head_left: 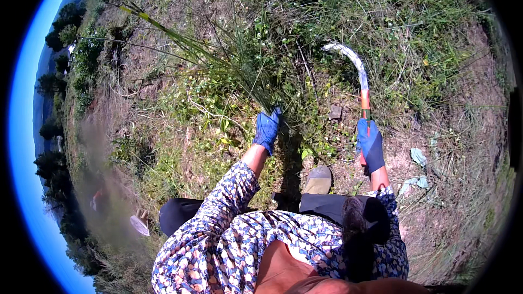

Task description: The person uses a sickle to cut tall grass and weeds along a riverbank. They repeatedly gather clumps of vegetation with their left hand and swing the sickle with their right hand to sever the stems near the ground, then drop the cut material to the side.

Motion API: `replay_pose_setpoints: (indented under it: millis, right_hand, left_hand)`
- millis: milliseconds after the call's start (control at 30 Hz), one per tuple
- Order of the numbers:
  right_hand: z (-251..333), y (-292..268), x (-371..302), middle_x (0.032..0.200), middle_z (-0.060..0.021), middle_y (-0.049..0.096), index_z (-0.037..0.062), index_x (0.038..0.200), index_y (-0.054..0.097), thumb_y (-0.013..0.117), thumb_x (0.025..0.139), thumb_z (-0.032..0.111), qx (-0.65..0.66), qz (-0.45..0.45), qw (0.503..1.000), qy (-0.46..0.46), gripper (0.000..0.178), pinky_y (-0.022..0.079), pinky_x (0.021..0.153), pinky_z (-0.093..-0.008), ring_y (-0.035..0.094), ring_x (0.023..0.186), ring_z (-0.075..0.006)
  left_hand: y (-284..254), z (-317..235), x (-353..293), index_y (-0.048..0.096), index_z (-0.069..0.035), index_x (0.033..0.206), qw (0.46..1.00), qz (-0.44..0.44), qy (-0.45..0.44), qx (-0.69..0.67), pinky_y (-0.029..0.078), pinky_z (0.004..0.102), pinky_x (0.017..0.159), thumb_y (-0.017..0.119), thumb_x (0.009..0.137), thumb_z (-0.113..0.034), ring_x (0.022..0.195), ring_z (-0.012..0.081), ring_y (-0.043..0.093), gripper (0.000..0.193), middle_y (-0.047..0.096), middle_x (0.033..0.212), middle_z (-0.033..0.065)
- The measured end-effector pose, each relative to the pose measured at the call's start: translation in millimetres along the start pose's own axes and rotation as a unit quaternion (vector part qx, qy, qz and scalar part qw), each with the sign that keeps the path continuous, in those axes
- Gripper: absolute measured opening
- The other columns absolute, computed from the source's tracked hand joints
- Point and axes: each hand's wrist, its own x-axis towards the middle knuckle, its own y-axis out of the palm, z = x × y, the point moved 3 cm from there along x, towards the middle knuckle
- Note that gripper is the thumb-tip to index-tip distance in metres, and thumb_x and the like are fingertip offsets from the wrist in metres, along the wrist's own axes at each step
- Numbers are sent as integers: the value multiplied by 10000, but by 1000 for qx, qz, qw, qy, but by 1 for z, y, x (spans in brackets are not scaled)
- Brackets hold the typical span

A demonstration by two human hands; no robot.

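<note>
My left hand (pixel 267 132), in a blue work glove, is closed around the base of a bunch of long green grass stalks (pixel 210 54). The stalks fan up and to the left from the fist, and some have yellowish tips. To the right, my right hand (pixel 372 144), also gloved in blue, grips the red-orange handle of a sickle (pixel 354 61). Its pale curved blade points away from me and hooks left, over low grass. A gap of bare soil and weeds separates the blade from the left hand. Both forearms wear floral sleeves.
Leafy weeds (pixel 218 103) grow around the left hand, and denser tall grass (pixel 414 38) stands at far right. A small stone (pixel 335 112) lies between the hands, near my shoe (pixel 318 181). Pale greenish scraps (pixel 418 157) lie right of the right hand. Trees (pixel 52 130) line the left edge.
</note>
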Motion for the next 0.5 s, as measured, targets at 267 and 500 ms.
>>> replay_pose_setpoints:
  millis: [267, 500]
  right_hand:
    - [12, 94, 70, 622, 45, 451, 113, 901, 535, 558, 939, 479, 62, 203, 975, 63, 369, 391, 412, -274, 431, 472, -91]
    - [-7, 138, 27, 576, 5, 459, 83, 885, 505, 522, 955, 432, -42, 264, 960, 86, 356, 394, 411, -288, 450, 447, -105]
  left_hand:
    - [-71, -45, 30, 655, 21, 1008, 975, -192, 50, 98, 492, 451, 736, 588, 916, -446, 809, 397, 639, 481, 694, 915, 213]
    - [-49, -69, 64, 427, 31, 1341, 957, -162, 229, -77, 425, 373, 996, 805, 765, -309, 1117, 313, 560, 769, 572, 1250, 194]
